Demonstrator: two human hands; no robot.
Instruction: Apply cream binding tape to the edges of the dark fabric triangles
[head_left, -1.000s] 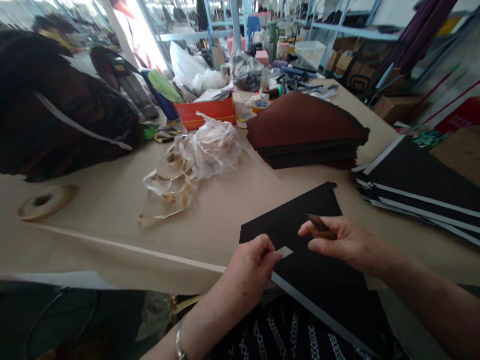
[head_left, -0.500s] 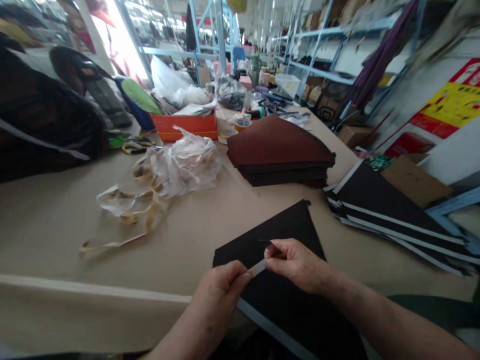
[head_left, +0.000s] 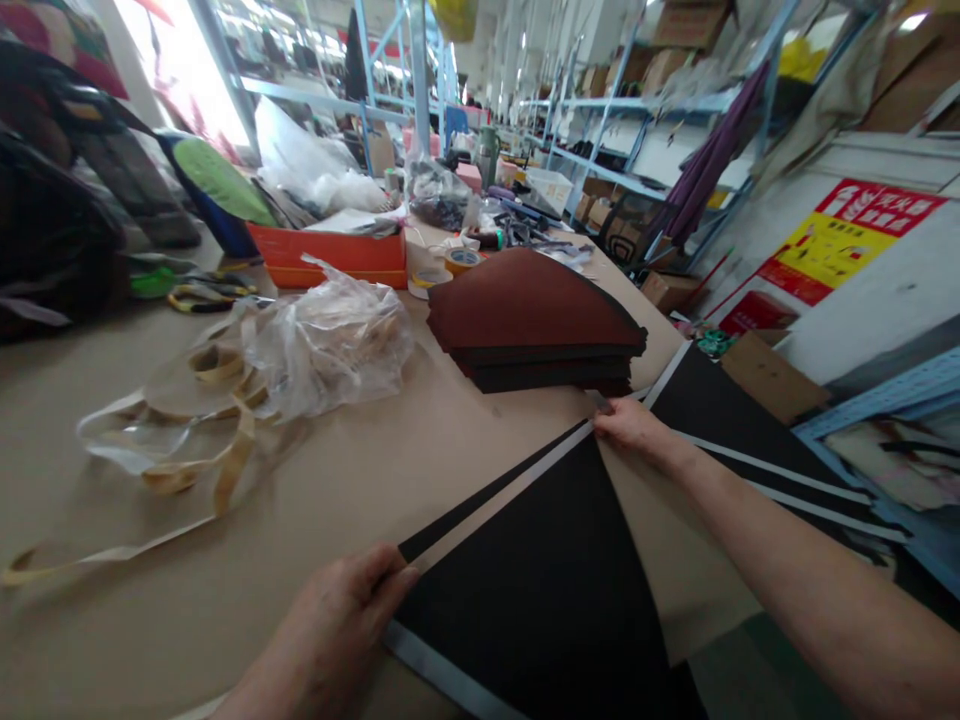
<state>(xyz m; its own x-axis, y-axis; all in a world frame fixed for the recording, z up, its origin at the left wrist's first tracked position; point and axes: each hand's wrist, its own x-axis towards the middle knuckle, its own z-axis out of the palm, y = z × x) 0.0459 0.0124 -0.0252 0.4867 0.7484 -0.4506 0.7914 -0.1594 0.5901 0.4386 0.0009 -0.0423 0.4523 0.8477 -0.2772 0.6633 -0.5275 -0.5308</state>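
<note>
For the step in hand, apparently the lining-up of a pale strip (head_left: pixel 510 486) along the black piece (head_left: pixel 540 590), an even, light tension is best kept between the two pinches, since a slack middle could be left wavy and a hard pull could drag the black piece askew. The dark margin seen just beyond the strip should be matched in width at both ends before anything is pressed flat, and twisting at either pinch is best avoided. Whether the strip is already laid down along its length cannot be told.

By the left hand (head_left: pixel 330 620), the near end of the strip is gripped, with thumb and forefinger pressed together on it. By the right hand (head_left: pixel 634 425), the far end is pinched between closed fingertips; a small greyish tip is shown jutting just past them, too blurred to be identified. The black piece is spread below and between both sets of fingers, and a grey band (head_left: pixel 450 670) is seen on its edge just below the left fingers. Beyond the right fingertips, a reddish-brown stack (head_left: pixel 536 310) is set on the table (head_left: pixel 315 550)
</note>
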